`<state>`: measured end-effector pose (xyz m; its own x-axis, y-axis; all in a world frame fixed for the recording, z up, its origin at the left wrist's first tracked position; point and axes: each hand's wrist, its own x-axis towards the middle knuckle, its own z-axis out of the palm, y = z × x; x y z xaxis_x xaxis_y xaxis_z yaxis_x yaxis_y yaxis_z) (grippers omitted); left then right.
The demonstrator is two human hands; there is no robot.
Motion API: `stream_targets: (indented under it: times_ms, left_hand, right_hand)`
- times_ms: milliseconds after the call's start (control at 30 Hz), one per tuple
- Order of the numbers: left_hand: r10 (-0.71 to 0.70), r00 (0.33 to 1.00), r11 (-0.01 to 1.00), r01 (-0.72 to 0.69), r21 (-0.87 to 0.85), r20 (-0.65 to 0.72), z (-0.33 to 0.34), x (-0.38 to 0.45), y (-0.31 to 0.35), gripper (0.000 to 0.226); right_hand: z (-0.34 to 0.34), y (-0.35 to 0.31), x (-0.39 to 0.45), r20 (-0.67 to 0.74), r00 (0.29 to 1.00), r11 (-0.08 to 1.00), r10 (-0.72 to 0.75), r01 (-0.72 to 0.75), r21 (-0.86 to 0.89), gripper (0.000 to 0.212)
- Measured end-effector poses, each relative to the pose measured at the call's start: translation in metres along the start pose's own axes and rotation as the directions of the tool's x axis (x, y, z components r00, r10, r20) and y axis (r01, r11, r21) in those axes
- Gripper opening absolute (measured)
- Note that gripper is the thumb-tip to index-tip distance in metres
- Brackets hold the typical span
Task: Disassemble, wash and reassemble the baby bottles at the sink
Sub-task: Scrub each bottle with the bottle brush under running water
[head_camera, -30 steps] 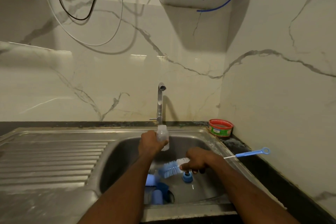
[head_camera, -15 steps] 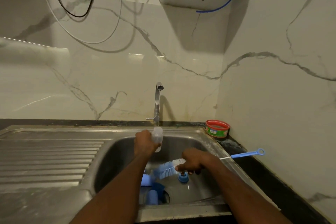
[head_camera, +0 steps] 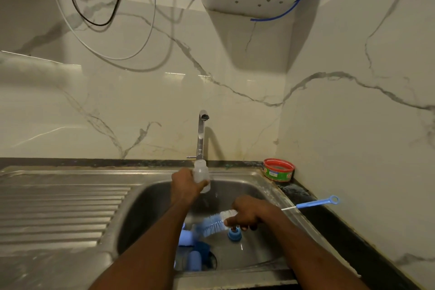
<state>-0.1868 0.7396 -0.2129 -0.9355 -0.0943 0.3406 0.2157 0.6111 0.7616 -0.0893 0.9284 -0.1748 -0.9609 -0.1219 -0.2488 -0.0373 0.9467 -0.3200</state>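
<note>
**Bottle held under the tap, brush in hand**

I see my left hand gripping one clear bottle, mouth up below the tap, presumably for filling or rinsing. My right hand is closed around one bottle brush, held low over the sink, likely ready for scrubbing. One blue ring and several blue parts, uncountable, lie near the drain.

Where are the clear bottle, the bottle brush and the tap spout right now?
clear bottle point(head_camera: 200, 172): head view, on its body above the left hand's fingers.
bottle brush point(head_camera: 214, 225): head view, on the blue bristles.
tap spout point(head_camera: 203, 115): head view, on the outlet end.
</note>
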Motion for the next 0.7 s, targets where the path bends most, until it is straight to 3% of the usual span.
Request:
stream_targets:
  times_ms: [267,433,500,600,700]
  left_hand:
    - [-0.008,0.999,0.981,0.0,0.193,0.041,-0.007,-0.0059,0.0077,0.042]
    - [0.023,0.999,0.977,-0.016,0.213,-0.03,-0.007,-0.0064,0.0061,0.043]
    - [0.015,1.0,0.965,-0.019,0.26,0.016,-0.0082,-0.0071,0.0084,0.044]
    - [0.051,0.998,0.976,-0.042,0.213,-0.039,-0.0084,-0.0062,0.009,0.046]
    - [0.051,0.997,0.964,-0.063,0.259,0.051,-0.0057,-0.0089,0.0069,0.043]
  right_hand:
    - [0.0001,-0.0023,-0.001,-0.014,1.0,1.0,0.016,-0.016,0.01,0.033]
    - [-0.0007,-0.0014,-0.0014,-0.01,1.0,1.0,0.004,-0.004,0.004,0.022]
    - [-0.0008,-0.0013,-0.0024,-0.011,1.0,1.0,0.003,-0.003,0.007,0.026]
    - [-0.0019,-0.0017,-0.003,-0.004,1.0,1.0,0.007,-0.007,0.009,0.03]
    - [-0.0031,-0.0031,-0.0055,-0.01,1.0,1.0,0.012,-0.012,0.001,0.03]
